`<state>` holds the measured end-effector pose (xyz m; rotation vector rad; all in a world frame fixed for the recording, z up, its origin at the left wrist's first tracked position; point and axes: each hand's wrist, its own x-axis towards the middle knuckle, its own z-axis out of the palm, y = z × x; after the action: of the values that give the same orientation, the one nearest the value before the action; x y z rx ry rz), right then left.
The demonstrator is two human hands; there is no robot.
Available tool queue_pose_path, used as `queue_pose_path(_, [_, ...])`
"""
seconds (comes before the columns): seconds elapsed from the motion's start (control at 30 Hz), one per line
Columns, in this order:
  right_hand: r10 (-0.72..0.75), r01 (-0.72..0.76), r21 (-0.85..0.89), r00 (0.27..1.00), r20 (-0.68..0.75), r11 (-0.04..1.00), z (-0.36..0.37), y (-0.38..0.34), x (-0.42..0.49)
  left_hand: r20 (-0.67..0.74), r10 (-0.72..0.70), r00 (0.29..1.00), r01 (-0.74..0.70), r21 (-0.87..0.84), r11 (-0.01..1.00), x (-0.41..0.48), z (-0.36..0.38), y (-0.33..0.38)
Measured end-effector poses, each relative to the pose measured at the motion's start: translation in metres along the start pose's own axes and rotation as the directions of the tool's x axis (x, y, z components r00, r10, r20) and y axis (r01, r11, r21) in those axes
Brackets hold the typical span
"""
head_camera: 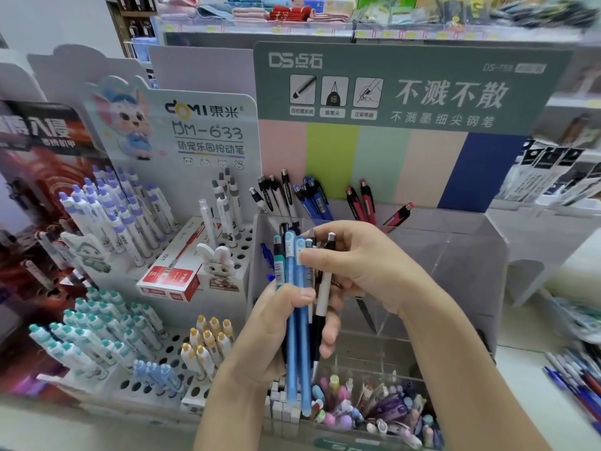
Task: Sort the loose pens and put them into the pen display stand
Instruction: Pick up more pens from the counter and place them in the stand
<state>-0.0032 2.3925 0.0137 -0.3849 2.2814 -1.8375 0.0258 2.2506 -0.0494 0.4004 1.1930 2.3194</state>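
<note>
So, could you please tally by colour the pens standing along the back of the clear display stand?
Black-and-white pens: 4
Blue pens: about 4; they are bunched and blurred, so this count is uncertain
Red pens: 3
Total: about 11

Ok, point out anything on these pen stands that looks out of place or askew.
A red-and-white box lies slanted across the hole rack of the white stand, covering pen holes. In the clear stand, one red pen leans far to the right, apart from the upright red ones. Nothing looks spilled or broken.
</note>
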Motion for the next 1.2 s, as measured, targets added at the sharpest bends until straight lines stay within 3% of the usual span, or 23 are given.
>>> queue_pose_path(0.1, [-0.010, 0.010, 0.018, 1.000, -0.010, 1.000, -0.001, 0.003, 0.001, -0.008, 0.027, 1.000, -0.027, -0.064, 0.998, 0.001, 0.004, -0.001])
queue_pose_path(0.33, [-0.073, 0.070, 0.149, 0.997, 0.015, 0.986, -0.009, 0.009, 0.001, -0.121, 0.123, 0.985, -0.116, 0.063, 0.991, 0.006, 0.008, -0.001])
queue_pose_path(0.57, [-0.161, 0.156, 0.181, 0.987, 0.015, 0.971, -0.009, 0.010, -0.003, -0.243, 0.298, 0.923, -0.199, 0.363, 0.911, 0.005, 0.009, 0.000])
queue_pose_path(0.8, [-0.289, 0.285, 0.109, 0.957, 0.017, 0.952, -0.008, 0.010, -0.009, -0.265, 0.368, 0.891, -0.270, 0.344, 0.899, -0.001, 0.012, -0.003])
queue_pose_path(1.07, [-0.231, 0.249, 0.072, 0.952, -0.202, 0.966, -0.016, 0.011, -0.008, -0.312, 0.388, 0.868, -0.201, 0.493, 0.846, 0.002, 0.005, 0.001])
queue_pose_path(1.2, [-0.253, 0.286, 0.071, 0.920, -0.300, 0.955, -0.022, 0.007, -0.005, -0.282, 0.433, 0.856, -0.172, 0.635, 0.754, 0.002, 0.009, 0.004])
